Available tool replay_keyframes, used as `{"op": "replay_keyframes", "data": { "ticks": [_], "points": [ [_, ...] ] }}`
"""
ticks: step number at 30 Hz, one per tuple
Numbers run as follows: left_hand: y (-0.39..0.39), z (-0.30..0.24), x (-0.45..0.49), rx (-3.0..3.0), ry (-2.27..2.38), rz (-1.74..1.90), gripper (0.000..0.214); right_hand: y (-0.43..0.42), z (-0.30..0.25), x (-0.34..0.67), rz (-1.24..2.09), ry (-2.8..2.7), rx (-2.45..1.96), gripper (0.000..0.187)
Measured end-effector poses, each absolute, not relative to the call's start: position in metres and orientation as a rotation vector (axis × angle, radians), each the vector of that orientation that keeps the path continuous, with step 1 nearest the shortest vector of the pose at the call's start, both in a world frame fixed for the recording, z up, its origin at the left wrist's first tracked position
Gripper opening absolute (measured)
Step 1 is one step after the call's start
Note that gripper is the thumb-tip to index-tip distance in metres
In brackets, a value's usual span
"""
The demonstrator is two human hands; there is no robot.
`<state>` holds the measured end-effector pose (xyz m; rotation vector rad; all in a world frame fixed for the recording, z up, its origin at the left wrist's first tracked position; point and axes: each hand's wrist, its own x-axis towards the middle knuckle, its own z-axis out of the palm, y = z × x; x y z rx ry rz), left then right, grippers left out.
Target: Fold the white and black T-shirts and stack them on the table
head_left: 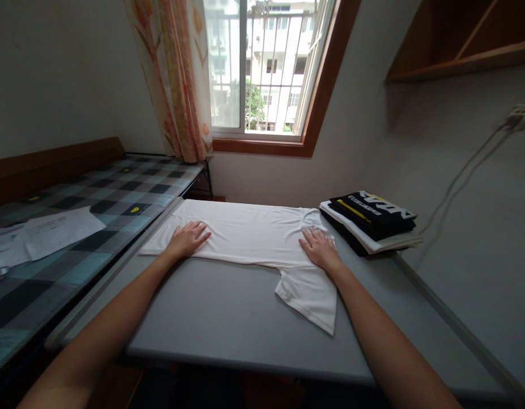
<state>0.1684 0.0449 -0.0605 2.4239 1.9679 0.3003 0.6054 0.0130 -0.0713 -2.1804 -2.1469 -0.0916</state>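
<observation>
A white shirt point(245, 233) is partly covered by the left hand point(187, 238) and the right hand point(320, 248), both laid flat, grasping nothing; the small collar print point(315, 222) cannot be read.

A black folded shirt point(386, 215) on top of the pile has white letters on it. The small word point(363, 205) looks like "EUISUKOKO", but it is hard to be sure of every letter. The big white letters by it are too folded over to read. The white shirt point(241, 233) has tiny marks near its neck, and the papers point(60, 232) on the bed have faint print, all too blurry to read.
</observation>
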Motion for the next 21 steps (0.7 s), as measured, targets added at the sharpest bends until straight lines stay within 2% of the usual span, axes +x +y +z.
{"op": "replay_keyframes", "data": {
  "ticks": [3, 7, 11, 15, 21],
  "points": [
    [0.045, -0.063, 0.170, 2.415, 2.003, 0.224, 0.059, 0.011, -0.066, 0.604, -0.172, -2.114, -2.153, 0.052],
    [0.040, -0.060, 0.178, 2.494, 2.007, 0.313, 0.056, -0.005, -0.050, 0.596, -0.287, -2.098, -2.162, 0.046],
    [0.038, -0.062, 0.186, 2.530, 1.938, 0.304, 0.056, -0.013, -0.046, 0.590, -0.231, -2.076, -2.284, 0.050],
    [0.042, -0.068, 0.184, 2.484, 1.893, 0.215, 0.058, -0.006, -0.057, 0.590, -0.294, -2.059, -2.205, 0.051],
    [0.042, -0.066, 0.183, 2.472, 1.943, 0.274, 0.053, -0.005, -0.054, 0.590, -0.260, -2.023, -2.246, 0.049]
  ]
}}
